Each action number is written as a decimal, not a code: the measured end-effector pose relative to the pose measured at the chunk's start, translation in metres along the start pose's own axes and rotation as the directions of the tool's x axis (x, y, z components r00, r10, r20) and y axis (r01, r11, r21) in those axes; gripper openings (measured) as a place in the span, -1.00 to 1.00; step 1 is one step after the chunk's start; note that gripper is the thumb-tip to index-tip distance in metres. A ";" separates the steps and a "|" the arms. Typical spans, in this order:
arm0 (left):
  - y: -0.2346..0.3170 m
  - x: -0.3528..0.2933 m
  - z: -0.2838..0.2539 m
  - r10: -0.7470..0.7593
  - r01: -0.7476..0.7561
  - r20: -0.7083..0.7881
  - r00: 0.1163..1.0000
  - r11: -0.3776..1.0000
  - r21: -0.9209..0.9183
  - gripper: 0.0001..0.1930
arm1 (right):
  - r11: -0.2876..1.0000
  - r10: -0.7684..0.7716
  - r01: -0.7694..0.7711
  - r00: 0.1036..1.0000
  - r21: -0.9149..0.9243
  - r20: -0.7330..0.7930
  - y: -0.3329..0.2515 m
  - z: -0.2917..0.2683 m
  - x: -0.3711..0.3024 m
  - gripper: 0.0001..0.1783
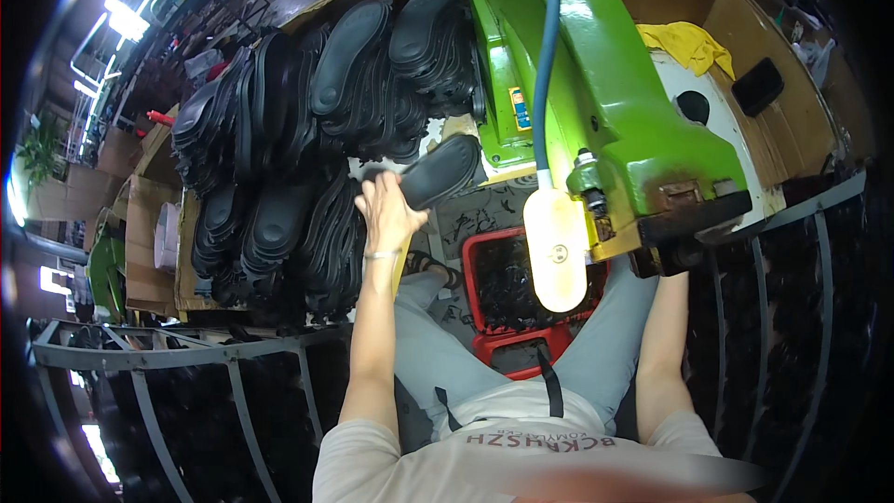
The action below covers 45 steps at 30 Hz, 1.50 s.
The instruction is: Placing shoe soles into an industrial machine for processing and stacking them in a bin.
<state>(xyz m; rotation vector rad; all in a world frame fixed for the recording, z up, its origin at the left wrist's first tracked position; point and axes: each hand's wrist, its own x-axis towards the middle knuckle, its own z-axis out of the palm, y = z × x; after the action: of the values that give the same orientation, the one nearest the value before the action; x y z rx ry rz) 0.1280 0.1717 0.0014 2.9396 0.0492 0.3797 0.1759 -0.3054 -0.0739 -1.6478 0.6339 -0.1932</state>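
Observation:
My left hand grips a black rubber shoe sole by its near end, holding it up in front of the stacked soles. A green press machine stands to the right of the sole. My right arm reaches up under the machine's dark lower arm; my right hand is mostly hidden there, so I cannot tell what it holds. A cream lamp head on a blue hose hangs in front of the machine.
A red plastic crate with dark pieces sits between my knees. Metal-framed racks of black parts flank me left and right. A yellow cloth and a black pad lie behind the machine. Cardboard boxes stand at left.

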 end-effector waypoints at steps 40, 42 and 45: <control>0.214 -0.125 0.011 0.156 0.038 0.110 0.982 0.402 -0.915 -0.91 | 0.789 -0.156 0.098 0.987 0.607 0.044 -0.035 -0.085 -0.207 -0.66; 0.205 -0.124 0.014 0.111 0.140 0.164 0.980 0.198 -0.970 -0.86 | 0.785 -0.215 0.094 0.968 0.613 0.126 -0.054 -0.075 -0.190 -0.67; 0.191 -0.116 -0.006 0.113 0.206 0.196 0.974 -0.088 -0.975 -0.76 | 0.763 -0.241 0.083 0.957 0.641 0.163 -0.068 -0.052 -0.186 -0.68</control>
<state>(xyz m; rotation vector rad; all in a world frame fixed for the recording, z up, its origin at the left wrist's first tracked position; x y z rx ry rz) 0.0163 -0.0218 0.0119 1.3043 -0.1249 -0.0275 0.0162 -0.2528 0.0430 -1.0408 0.1944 -0.2956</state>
